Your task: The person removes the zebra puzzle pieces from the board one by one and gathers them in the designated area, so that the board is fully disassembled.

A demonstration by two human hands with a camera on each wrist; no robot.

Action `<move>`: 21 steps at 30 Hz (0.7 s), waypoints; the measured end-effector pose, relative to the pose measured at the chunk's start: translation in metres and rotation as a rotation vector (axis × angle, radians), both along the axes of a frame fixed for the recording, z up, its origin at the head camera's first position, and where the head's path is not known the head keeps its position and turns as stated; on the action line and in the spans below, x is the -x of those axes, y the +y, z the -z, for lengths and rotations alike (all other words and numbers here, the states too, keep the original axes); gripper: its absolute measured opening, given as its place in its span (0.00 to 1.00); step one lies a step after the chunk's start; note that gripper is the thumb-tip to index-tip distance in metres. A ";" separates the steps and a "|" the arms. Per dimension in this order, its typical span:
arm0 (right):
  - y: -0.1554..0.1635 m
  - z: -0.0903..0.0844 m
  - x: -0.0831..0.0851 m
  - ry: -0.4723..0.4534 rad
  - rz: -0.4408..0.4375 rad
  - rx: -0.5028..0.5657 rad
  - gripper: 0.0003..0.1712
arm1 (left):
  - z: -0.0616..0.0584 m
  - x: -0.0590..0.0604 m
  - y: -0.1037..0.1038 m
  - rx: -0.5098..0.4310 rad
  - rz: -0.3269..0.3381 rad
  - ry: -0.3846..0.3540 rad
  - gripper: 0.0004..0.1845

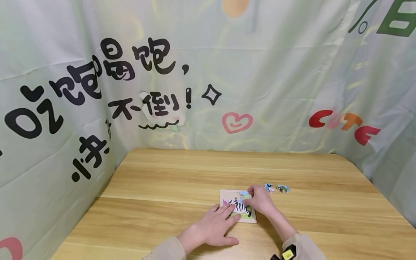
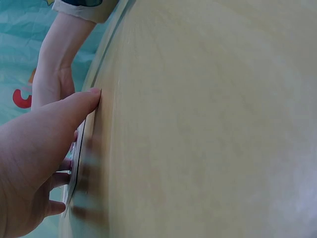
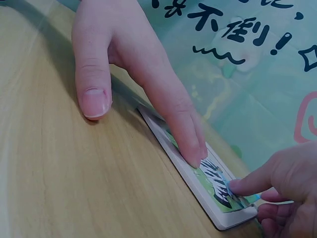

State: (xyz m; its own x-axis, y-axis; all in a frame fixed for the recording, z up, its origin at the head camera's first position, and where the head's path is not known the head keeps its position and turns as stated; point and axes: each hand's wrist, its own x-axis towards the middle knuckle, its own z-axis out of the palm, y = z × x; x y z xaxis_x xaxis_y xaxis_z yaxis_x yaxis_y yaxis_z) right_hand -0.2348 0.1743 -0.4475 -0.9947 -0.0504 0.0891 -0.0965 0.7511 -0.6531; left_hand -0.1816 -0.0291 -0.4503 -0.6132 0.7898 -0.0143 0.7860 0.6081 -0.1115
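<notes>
A small zebra jigsaw puzzle lies in its pale square tray (image 1: 227, 194) on the table. My left hand (image 1: 217, 225) rests on it with fingers spread, the fingertips pressing on the zebra picture (image 1: 240, 207) and the thumb out over the wood. At the tray's upper right corner, my right hand (image 1: 261, 200) pinches a blue-and-green puzzle piece (image 1: 244, 195) between thumb and curled fingers. In the right wrist view the right thumb (image 3: 242, 186) lies on the picture while the other fingers bend at the tray's edge. The upper left of the tray shows bare backing.
Two loose puzzle pieces lie beyond the right hand, a blue one (image 1: 269, 187) and a green one (image 1: 283, 189). The wooden table (image 1: 156, 180) runs back to a printed cloth curtain (image 1: 276, 79), which also hangs along the left and right sides.
</notes>
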 end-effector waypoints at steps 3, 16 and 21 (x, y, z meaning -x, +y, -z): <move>0.000 0.001 0.002 0.023 0.007 0.026 0.17 | -0.001 0.000 0.000 0.003 0.003 0.005 0.39; 0.002 0.007 0.004 0.089 -0.005 0.148 0.12 | 0.002 0.001 0.000 -0.007 0.003 0.003 0.39; 0.005 0.007 0.004 0.047 0.001 0.250 0.11 | 0.002 0.001 0.000 -0.014 0.004 -0.012 0.39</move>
